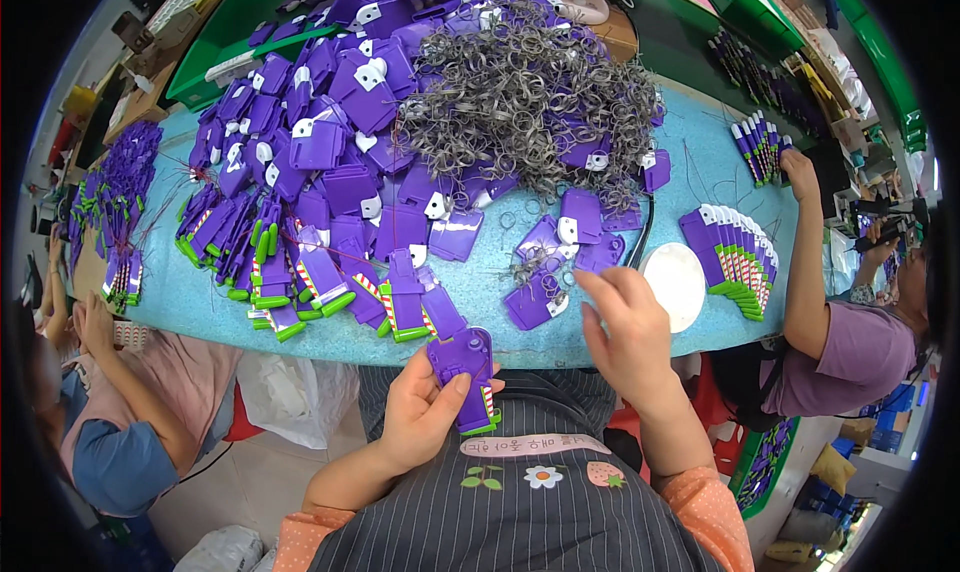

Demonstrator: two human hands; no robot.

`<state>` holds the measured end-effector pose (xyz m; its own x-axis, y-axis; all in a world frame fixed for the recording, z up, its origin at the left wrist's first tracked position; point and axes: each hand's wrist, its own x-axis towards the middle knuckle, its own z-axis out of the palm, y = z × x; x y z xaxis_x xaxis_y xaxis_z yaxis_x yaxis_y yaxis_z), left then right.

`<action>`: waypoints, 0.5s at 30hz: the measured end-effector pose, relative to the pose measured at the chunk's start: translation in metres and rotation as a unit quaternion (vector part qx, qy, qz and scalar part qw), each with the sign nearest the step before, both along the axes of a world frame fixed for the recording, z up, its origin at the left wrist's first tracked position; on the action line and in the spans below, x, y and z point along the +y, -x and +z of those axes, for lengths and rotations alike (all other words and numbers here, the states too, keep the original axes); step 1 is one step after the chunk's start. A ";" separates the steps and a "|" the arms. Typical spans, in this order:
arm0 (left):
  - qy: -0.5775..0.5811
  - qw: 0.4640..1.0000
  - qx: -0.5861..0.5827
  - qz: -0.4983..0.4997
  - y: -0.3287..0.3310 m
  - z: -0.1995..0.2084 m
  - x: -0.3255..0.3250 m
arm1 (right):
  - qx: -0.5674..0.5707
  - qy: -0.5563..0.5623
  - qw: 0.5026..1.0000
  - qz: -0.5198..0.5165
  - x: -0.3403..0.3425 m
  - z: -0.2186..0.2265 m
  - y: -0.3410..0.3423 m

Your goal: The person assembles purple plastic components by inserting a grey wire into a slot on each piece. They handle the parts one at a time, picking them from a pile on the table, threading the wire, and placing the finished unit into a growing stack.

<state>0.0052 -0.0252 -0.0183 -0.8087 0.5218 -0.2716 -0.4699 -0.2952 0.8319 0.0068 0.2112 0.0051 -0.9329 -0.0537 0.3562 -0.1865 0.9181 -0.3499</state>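
My left hand (428,412) is closed around a purple plastic housing (463,364), held just off the table's near edge. The piece shows its hollow inner side, with a round recess at the top and a red-and-white striped, green-edged strip along its right side. My right hand (632,334) hovers over the table to the right, thumb and index finger apart, with nothing visible between them. Just beyond its fingertips lie a few grey coiled metal springs (548,272) on loose purple housings (528,306).
A big heap of purple housings (345,187) covers the table's left and middle. Tangled grey springs (540,92) pile up behind. A white round lid (673,287) and a fanned row of striped pieces (730,257) lie right. Co-workers sit on both sides; one's hand (798,175) touches the table's right edge.
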 end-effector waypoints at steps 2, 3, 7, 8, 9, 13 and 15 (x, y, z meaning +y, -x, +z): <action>-0.003 1.000 0.009 0.005 -0.003 -0.001 0.003 | -0.035 -0.054 0.997 0.051 -0.004 -0.006 0.009; -0.005 1.000 0.015 0.009 -0.005 -0.002 0.005 | -0.041 -0.064 0.994 0.076 -0.004 -0.009 0.013; 0.018 1.000 0.005 -0.008 -0.001 0.005 0.004 | 0.019 0.061 0.995 0.081 0.002 -0.013 0.032; 0.012 1.000 0.011 0.004 0.003 0.006 0.004 | 0.055 0.134 0.988 0.057 0.004 -0.012 0.036; 0.005 1.000 0.016 0.016 0.009 0.006 0.005 | 0.049 0.207 0.976 0.040 0.004 -0.008 0.037; -0.012 0.997 0.062 0.049 0.024 0.008 0.016 | -0.006 0.320 0.945 0.060 0.002 -0.004 0.044; -0.025 0.998 0.037 0.035 0.024 0.005 0.022 | -0.062 0.310 0.949 0.020 0.002 -0.010 0.038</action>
